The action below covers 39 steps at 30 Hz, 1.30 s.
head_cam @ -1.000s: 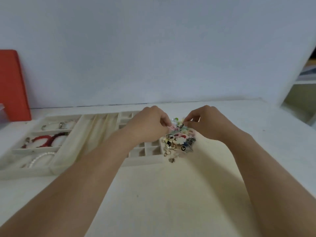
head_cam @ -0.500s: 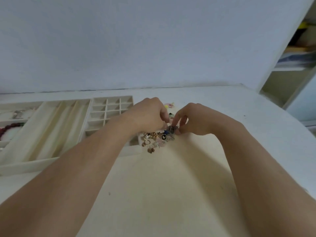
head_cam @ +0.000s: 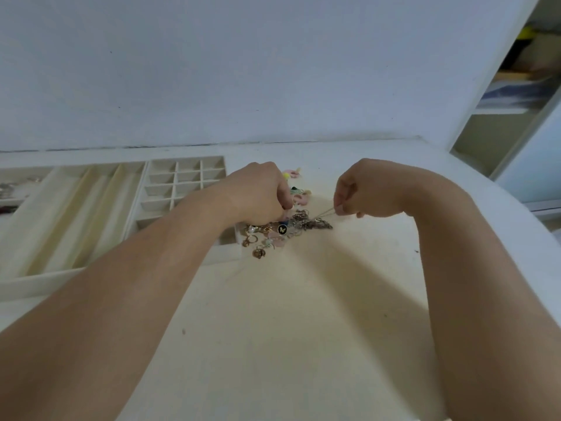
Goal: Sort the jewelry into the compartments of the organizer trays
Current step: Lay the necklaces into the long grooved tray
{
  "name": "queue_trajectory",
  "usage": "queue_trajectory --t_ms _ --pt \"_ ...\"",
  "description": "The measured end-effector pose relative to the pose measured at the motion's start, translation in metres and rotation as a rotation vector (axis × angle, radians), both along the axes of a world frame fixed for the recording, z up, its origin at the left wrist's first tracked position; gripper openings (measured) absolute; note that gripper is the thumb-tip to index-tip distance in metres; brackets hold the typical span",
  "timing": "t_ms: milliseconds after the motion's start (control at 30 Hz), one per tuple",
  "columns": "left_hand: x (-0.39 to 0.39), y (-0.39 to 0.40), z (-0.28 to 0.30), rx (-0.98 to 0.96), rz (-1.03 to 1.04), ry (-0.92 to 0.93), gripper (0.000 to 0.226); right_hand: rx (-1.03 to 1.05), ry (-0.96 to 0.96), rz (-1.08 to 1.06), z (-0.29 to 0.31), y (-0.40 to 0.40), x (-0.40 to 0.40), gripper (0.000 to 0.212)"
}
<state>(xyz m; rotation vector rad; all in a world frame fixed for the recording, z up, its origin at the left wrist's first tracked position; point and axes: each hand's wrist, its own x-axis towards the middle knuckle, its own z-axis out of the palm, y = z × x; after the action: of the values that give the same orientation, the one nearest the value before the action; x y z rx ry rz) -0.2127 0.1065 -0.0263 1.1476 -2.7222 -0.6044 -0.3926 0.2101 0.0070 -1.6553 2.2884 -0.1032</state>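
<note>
Two bare forearms reach in from the bottom corners over a pale cream worktop (head_cam: 303,329), which carries a few small dark specks.

Further in lies the jewelry pile (head_cam: 279,230), a tangle of small pieces loose on the worktop, just right of the organizer tray's near right corner. At its near edge sit gold-toned rings (head_cam: 258,253); in the middle is a round black charm with a butterfly (head_cam: 282,229), with pale pink pieces beside it. On the right side of the pile is a bunched metal chain (head_cam: 309,223).

The left hand (head_cam: 258,192) rests on the pile's left part with its fingers curled down into the jewelry; what exactly they grip is hidden beneath the hand. The right hand (head_cam: 370,189) is held to the right of the pile, fingers clenched, pinching a thin strand of chain (head_cam: 326,212) that runs taut down to the bunched chain.

Beyond the hands lie more pieces in pink, yellow and green (head_cam: 296,189).

To the left sits the cream organizer tray (head_cam: 45,276). Its grid of small square compartments (head_cam: 182,183) is next to the left hand; the cells in view look bare. Left of the grid is a section of long padded rolls (head_cam: 85,214). At the far left edge some jewelry (head_cam: 9,189) lies in another section, too blurred to name.

Behind everything stands a white wall (head_cam: 243,71), and at far right a shelf unit (head_cam: 516,86), blurred.
</note>
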Motion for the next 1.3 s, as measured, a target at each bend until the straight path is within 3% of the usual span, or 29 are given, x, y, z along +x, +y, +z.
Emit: queue_trajectory --t_ms 167,300,467,700,933,1133,1300 --pt "0.000 0.000 0.000 0.006 -0.009 -0.005 0.021 0.042 0.083 -0.076 0.002 0.006 -0.010 0.014" --pt "0.000 -0.001 0.000 0.007 -0.012 -0.004 0.022 -0.010 0.032 -0.025 -0.005 -0.004 0.001 0.009" --pt "0.000 -0.002 0.000 0.006 -0.014 -0.009 0.022 -0.049 -0.029 0.055 -0.020 -0.018 0.020 0.025" --pt "-0.001 -0.001 0.000 -0.001 -0.012 -0.007 0.022 -0.002 -0.006 0.081 -0.014 -0.011 0.014 0.007" --pt "-0.009 0.007 0.002 0.040 -0.103 0.135 0.019 -0.137 -0.282 0.044 -0.002 -0.002 0.001 0.002" --pt "-0.014 0.016 -0.004 0.159 -0.137 0.266 0.013 -0.195 -0.374 0.053 0.004 0.003 0.004 0.010" --pt "-0.017 0.021 -0.002 0.167 -0.163 0.334 0.014 -0.345 -0.608 0.057 0.010 0.005 0.006 0.015"
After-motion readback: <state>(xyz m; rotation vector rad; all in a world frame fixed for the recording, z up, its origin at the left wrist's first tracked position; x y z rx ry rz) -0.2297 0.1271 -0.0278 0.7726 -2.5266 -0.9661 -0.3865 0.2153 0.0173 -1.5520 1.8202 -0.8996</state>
